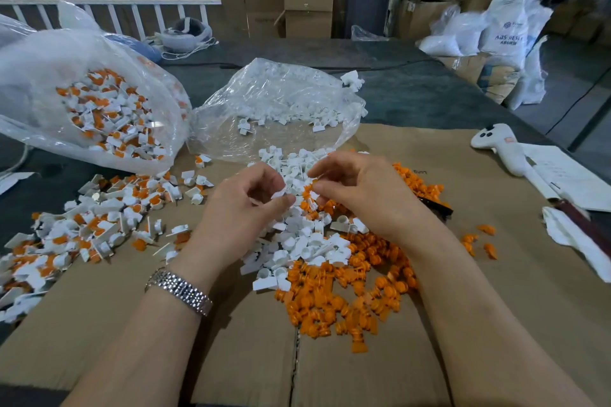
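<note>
My left hand (246, 205), with a metal watch on its wrist, pinches a small white plastic part (280, 192) between thumb and fingers. My right hand (358, 188) hovers close beside it with curled fingers over the heap; its fingertips hide whatever they may hold. Below both hands lies a pile of white parts (304, 241) and a pile of orange plugs (347, 294) on flattened cardboard (231, 357). To the left lies a heap of assembled white-and-orange pieces (99, 225).
A clear bag of assembled pieces (109, 116) lies at the left, and a clear bag of white parts (281, 102) sits behind the hands. A white handheld device (506, 149) and papers (568, 182) lie at right. Boxes and sacks stand behind the table.
</note>
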Available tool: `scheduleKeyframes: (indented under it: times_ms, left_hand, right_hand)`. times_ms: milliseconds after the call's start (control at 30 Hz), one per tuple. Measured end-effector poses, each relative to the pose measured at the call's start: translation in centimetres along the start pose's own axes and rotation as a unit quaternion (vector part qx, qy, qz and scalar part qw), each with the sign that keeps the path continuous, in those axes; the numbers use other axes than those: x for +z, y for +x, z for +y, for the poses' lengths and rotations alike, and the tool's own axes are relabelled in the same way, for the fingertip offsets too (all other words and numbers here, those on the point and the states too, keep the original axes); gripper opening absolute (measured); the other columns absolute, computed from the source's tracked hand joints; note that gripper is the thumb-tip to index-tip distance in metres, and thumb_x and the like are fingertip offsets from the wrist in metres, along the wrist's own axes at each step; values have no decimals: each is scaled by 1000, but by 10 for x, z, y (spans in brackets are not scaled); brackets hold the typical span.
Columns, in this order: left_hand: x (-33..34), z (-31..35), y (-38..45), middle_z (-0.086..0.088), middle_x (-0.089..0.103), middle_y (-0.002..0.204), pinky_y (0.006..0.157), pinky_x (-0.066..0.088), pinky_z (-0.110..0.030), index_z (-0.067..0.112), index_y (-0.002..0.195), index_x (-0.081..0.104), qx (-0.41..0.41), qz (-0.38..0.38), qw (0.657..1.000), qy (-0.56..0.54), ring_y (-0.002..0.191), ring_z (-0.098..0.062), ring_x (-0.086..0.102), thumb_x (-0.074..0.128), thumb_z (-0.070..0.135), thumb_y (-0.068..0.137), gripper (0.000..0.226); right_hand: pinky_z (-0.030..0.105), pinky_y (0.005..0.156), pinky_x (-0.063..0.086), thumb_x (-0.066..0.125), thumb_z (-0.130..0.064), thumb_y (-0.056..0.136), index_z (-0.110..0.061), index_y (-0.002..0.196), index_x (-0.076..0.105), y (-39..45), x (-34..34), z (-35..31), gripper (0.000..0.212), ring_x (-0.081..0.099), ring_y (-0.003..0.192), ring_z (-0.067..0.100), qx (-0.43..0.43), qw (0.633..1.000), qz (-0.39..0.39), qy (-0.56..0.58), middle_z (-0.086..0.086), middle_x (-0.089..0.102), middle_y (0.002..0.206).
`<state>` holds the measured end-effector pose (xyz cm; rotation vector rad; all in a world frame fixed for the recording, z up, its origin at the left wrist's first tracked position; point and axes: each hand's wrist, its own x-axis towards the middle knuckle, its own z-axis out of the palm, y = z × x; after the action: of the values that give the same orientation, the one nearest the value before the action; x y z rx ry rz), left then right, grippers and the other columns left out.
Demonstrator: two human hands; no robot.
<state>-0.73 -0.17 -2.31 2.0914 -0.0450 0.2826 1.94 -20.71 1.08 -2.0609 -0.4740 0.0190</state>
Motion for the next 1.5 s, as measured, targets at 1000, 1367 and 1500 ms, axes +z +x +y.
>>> scheduleKeyframes:
  times_ms: [1000, 1367, 1500]
  left_hand:
    - [10, 20, -13, 26, 70, 98, 84, 54, -15, 34, 134, 55, 145, 15, 987, 65, 94, 3, 67, 78, 2, 84, 64]
    - [-1, 17, -10, -3, 79, 91, 83, 62, -40, 19, 99, 70, -8, 3, 985, -172, 86, -20, 78, 89, 29, 71, 36]
    - [2, 18, -11, -16, 79, 93, 82, 62, -30, 15, 88, 79, -32, -28, 949, -314, 91, -31, 78, 83, 14, 79, 9]
  right_hand:
    - [34, 78, 57, 71, -15, 91, -23, 94, 70, -5, 18, -9, 9, 65, 77, 8, -81, 991, 23, -100, -9, 67, 82]
    - [15, 78, 54, 73, -14, 91, -22, 107, 71, -7, 11, -14, 17, 68, 84, 4, -84, 996, 22, -28, -8, 70, 90]
    - [13, 76, 53, 76, -16, 89, -17, 110, 71, -8, 9, -15, 21, 67, 83, 2, -93, 994, 47, -30, -9, 69, 90]
